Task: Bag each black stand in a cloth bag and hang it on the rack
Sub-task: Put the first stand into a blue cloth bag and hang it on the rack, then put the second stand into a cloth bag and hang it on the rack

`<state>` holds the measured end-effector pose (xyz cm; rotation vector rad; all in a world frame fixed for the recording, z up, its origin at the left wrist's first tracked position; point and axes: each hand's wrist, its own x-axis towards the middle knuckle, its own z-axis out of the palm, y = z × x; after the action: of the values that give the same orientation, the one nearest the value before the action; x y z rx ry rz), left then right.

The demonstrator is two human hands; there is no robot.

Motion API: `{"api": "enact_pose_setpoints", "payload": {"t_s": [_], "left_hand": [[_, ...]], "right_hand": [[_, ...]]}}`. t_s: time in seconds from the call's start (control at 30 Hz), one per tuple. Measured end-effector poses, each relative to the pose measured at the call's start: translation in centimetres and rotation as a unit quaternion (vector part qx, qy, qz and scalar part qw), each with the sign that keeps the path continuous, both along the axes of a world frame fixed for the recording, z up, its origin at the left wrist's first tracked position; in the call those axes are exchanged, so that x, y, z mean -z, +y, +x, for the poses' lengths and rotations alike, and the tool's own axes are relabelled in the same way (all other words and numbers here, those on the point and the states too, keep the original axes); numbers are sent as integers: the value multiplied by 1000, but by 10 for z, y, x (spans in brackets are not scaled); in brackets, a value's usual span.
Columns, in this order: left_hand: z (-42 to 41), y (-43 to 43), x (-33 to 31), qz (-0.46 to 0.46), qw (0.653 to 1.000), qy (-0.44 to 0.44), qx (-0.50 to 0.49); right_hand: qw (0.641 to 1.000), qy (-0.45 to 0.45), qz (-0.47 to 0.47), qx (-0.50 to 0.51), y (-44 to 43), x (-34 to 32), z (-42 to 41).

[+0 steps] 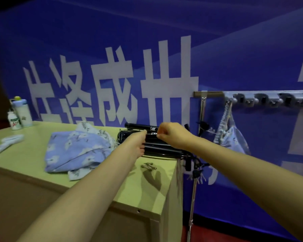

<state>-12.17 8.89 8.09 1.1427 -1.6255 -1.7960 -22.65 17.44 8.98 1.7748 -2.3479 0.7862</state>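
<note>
Left hand (138, 143) and right hand (169, 135) grip black stands (158, 148), fingers (160, 136) curled, beside cloth bags (73, 147).

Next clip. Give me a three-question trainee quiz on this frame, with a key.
1. True or false: a hung bag is already on the rack.
2. The left hand and right hand are on: A the hung bag, B the black stands, C the rack?
3. Fill in: the floral bags on the table lie to the stands' ____.
Key: 1 true; 2 B; 3 left.
</note>
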Motion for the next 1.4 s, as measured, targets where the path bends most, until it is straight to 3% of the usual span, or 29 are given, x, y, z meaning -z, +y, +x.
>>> {"api": "enact_pose_setpoints", "payload": {"t_s": [0.2,0.33,0.7,0.8,0.97,1.17,1.4], "left_hand": [[39,-36,32,-42,997,-50,-45],[45,-43,53,-136,980,-145,-9],[41,-62,97,-249,955,-156,-31],[44,-66,100,-314,930,-166,-90],[61,-73,94,-445,843,-210,-218],[74,-92,105,-457,815,-249,-255],[75,-105,116,-424,828,-301,-210]], "right_hand": [[996,-16,91,6,-28,41,21],[990,-1,137,24,-36,70,18],[992,81,97,25,-73,103,21],[990,100,99,10,-82,108,21],[987,125,96,-5,-88,116,21],[988,122,91,-5,-92,121,22],[992,108,69,-7,-94,120,30]]}}
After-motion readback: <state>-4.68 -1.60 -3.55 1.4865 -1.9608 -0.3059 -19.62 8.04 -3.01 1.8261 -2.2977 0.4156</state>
